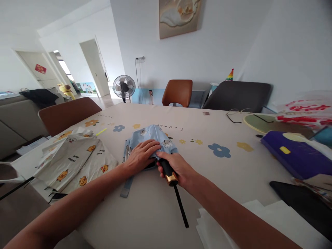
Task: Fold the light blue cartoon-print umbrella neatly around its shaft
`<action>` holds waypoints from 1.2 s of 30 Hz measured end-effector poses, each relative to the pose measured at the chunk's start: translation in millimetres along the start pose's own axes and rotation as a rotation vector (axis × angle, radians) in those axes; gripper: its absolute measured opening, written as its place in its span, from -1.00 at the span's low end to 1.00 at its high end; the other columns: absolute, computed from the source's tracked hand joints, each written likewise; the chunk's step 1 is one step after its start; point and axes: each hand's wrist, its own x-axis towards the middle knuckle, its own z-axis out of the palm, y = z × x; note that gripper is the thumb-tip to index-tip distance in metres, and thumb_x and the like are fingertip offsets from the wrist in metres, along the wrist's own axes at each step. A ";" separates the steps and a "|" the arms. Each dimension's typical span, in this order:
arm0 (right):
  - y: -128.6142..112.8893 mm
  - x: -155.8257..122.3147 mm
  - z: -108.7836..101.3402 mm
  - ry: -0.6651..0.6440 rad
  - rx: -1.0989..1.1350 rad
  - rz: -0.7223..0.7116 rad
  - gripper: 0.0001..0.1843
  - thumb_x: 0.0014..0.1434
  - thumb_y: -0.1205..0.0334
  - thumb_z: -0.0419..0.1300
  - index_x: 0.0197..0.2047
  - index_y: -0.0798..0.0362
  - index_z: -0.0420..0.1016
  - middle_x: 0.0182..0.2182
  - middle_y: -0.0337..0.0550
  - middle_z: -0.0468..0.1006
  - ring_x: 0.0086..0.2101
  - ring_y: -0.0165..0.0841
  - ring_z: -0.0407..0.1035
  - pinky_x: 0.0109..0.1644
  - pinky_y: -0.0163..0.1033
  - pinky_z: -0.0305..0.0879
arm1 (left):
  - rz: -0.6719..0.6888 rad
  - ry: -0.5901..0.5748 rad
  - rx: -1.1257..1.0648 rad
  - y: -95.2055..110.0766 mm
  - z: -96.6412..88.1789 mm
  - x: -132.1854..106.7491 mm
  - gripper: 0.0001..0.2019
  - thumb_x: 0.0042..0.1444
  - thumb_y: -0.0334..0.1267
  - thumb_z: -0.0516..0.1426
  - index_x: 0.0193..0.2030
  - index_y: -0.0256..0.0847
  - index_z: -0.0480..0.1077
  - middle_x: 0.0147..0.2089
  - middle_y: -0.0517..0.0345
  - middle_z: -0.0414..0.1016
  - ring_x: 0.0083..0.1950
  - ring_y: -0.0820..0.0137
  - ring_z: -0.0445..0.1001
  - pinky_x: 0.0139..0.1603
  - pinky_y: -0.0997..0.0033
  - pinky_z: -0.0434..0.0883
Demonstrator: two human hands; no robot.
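Note:
A folded light-blue umbrella (153, 136) with small cartoon prints lies on the table in front of me. My left hand (141, 155) rests on its fabric, fingers together and pressed down flat. My right hand (176, 167) is wrapped round the umbrella's black handle (168, 171), which ends in a gold ring. A black wrist strap (181, 205) runs from the handle toward me. A blue closing strap (127, 188) trails off the fabric on the left.
A second, white umbrella (75, 159) with yellow cartoon prints lies open at the left. Glasses (238, 114), a purple box (295, 155), a red-printed plastic bag (306, 110) and white papers (223, 221) sit at the right. Chairs (177, 91) surround the flower-patterned tablecloth (220, 150); a fan (123, 86) stands behind.

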 end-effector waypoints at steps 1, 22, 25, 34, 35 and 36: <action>1.6 1.5 -0.6 -0.002 0.028 0.015 -0.80 0.07 0.21 0.16 -0.44 0.20 0.33 -0.64 -0.20 0.38 -0.68 -0.48 0.29 -0.67 -0.32 0.38 | -0.001 -0.001 -0.004 -0.3 2.2 -1.0 -0.59 0.15 -0.22 0.02 0.16 -0.14 0.13 0.16 0.03 0.25 0.23 0.27 0.12 0.12 0.21 0.23; 8.1 8.8 -4.8 -0.149 0.049 0.233 -0.83 0.05 0.30 0.12 -0.53 0.13 0.24 -0.70 -0.39 0.27 -0.77 -0.61 0.10 -0.75 -0.44 0.20 | 0.039 0.001 -0.112 -1.1 4.0 -2.4 -0.62 0.08 -0.33 0.06 0.07 -0.15 0.19 0.12 0.04 0.29 0.21 0.29 0.13 0.14 0.21 0.19; 4.2 8.0 -8.6 -0.082 -0.085 0.232 -0.80 0.02 0.31 0.10 -0.59 0.11 0.21 -0.76 -0.39 0.23 -0.79 -0.58 0.09 -0.75 -0.43 0.19 | -0.003 0.004 -0.187 0.3 -2.6 -0.8 -0.43 -0.07 -0.44 0.06 0.15 -0.17 0.09 0.19 0.01 0.19 0.23 0.28 0.10 0.17 0.19 0.16; -3.7 9.8 -17.7 0.074 -0.292 0.082 -0.74 0.00 0.28 0.10 -0.67 0.11 0.22 -0.84 -0.31 0.23 -0.81 -0.52 0.12 -0.75 -0.39 0.18 | -0.259 0.147 -0.143 -24.5 -10.9 -0.1 -0.59 -0.10 -0.50 -0.03 -0.04 -0.18 0.21 0.10 0.07 0.31 0.08 0.32 0.30 0.08 0.26 0.25; -4.0 9.6 -17.7 0.072 -0.269 0.073 -0.74 -0.01 0.28 0.10 -0.67 0.11 0.22 -0.84 -0.32 0.23 -0.81 -0.53 0.11 -0.75 -0.40 0.17 | -0.361 0.180 -0.148 -29.7 -7.0 -0.7 -0.61 -0.08 -0.46 -0.01 -0.04 -0.19 0.21 0.08 0.05 0.32 0.07 0.31 0.31 0.06 0.26 0.27; -4.7 8.7 -17.5 0.061 -0.243 0.062 -0.74 -0.01 0.27 0.11 -0.67 0.10 0.22 -0.84 -0.33 0.22 -0.81 -0.53 0.10 -0.74 -0.41 0.16 | -0.464 0.197 -0.168 -34.4 -2.8 -1.4 -0.60 -0.06 -0.43 0.00 -0.02 -0.20 0.20 0.05 0.04 0.33 0.04 0.30 0.33 0.02 0.26 0.30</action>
